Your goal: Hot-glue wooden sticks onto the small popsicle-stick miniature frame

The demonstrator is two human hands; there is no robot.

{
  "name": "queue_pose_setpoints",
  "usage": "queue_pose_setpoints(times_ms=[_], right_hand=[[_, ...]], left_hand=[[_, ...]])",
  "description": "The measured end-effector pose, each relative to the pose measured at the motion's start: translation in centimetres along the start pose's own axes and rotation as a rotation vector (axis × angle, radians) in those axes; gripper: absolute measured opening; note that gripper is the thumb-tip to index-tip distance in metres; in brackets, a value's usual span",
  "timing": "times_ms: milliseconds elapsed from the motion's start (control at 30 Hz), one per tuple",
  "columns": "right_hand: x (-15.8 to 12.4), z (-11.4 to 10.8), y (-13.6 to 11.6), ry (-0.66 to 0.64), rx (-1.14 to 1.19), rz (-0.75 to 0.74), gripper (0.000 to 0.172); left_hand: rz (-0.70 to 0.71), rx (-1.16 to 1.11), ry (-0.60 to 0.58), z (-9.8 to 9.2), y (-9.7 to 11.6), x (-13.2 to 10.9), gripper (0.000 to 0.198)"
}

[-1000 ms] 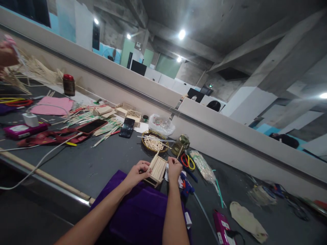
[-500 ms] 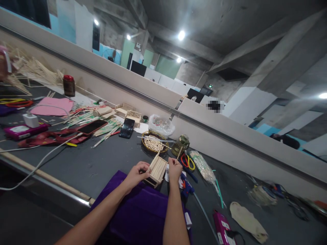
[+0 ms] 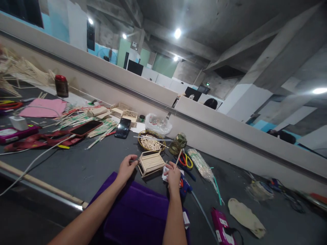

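A small model built of wooden sticks [image 3: 151,163] stands on the dark table in front of me, slatted on top like a little bench or bed. My left hand [image 3: 127,169] is beside its left end, fingers apart and curved, with nothing held; whether a fingertip still touches the model is hard to see. Between the fingers of my right hand [image 3: 173,175], a thin wooden stick [image 3: 178,159] points up. Under and beside that hand are a white paper piece [image 3: 166,174] and a blue glue gun [image 3: 185,186].
Behind the model sits a basket of short sticks [image 3: 151,143], with a glass jar [image 3: 178,143] and red-and-yellow-handled scissors [image 3: 188,161] to its right. A bagged bundle of sticks [image 3: 202,165], a power strip [image 3: 221,226], a black phone [image 3: 123,128] and purple cloth [image 3: 135,214] lie around.
The stick model has turned and now stands on the table a little farther left. My left hand has let go and drawn leftward. My right hand keeps the stick, slightly lower.
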State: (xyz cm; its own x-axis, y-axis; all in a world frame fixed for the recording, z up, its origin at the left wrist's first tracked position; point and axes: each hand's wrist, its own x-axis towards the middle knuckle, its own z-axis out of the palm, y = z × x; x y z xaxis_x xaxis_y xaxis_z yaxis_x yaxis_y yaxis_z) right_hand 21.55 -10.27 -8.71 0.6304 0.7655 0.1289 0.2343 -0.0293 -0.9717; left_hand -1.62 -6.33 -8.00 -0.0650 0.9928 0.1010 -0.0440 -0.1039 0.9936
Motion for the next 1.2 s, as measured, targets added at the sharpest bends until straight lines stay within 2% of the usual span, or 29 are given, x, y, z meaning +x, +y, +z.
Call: queue_pose_setpoints(times_ms=[133, 267, 300, 367, 467, 500, 533, 600, 667, 733, 833, 900, 1033, 1200], right_hand=[[-1.8, 0.7, 0.3, -0.069, 0.030, 0.042, 0.045], [-3.3, 1.0, -0.1, -0.148, 0.040, 0.038, 0.040], [-3.5, 1.0, -0.3, -0.162, 0.039, 0.026, 0.038], [-3.6, 0.8, -0.8, -0.165, 0.032, -0.019, 0.033], [-3.2, 0.5, -1.5, -0.132, 0.019, -0.115, 0.027], [-3.1, 0.4, -1.7, -0.123, 0.012, -0.142, 0.027], [-3.0, 0.5, -1.7, -0.120, 0.004, -0.162, 0.027], [-3.0, 0.7, -1.8, -0.130, -0.015, -0.184, 0.030], [-3.2, 1.0, -1.7, -0.161, -0.037, -0.188, 0.037], [-3.6, 1.3, -1.7, -0.203, -0.064, -0.186, 0.042], [-4.1, 1.5, -2.0, -0.248, -0.119, -0.196, 0.042], [-4.3, 1.4, -2.2, -0.231, -0.170, -0.204, 0.039], [-4.9, 1.2, -2.1, -0.096, -0.313, -0.187, 0.034], [-6.5, 1.3, -1.9, 0.006, -0.485, -0.207, 0.033]], left_hand=[[-0.052, -0.138, -0.105, -0.6, -0.3, -1.2, 0.045], [-0.083, -0.229, -0.156, -0.8, 0.0, -0.8, 0.059], [-0.069, -0.219, -0.135, -0.9, 0.2, -0.7, 0.060], [0.017, -0.130, -0.023, -1.2, 0.8, -0.7, 0.056], [0.297, 0.157, 0.204, -1.3, 2.2, -2.1, 0.050], [0.400, 0.239, 0.219, -1.1, 2.8, -2.8, 0.046], [0.485, 0.285, 0.178, -0.8, 3.3, -3.6, 0.041], [0.572, 0.328, -0.033, 0.4, 3.9, -4.9, 0.033], [0.574, 0.346, -0.192, 1.8, 4.1, -5.6, 0.037], [0.545, 0.367, -0.276, 3.1, 3.7, -5.4, 0.042], [0.520, 0.400, -0.323, 4.2, 2.8, -4.4, 0.044], [0.519, 0.419, -0.340, 4.2, 2.3, -3.9, 0.043], [0.531, 0.456, -0.351, 3.8, 2.2, -3.5, 0.041], [0.598, 0.530, -0.371, 3.6, 3.6, -3.0, 0.043]])
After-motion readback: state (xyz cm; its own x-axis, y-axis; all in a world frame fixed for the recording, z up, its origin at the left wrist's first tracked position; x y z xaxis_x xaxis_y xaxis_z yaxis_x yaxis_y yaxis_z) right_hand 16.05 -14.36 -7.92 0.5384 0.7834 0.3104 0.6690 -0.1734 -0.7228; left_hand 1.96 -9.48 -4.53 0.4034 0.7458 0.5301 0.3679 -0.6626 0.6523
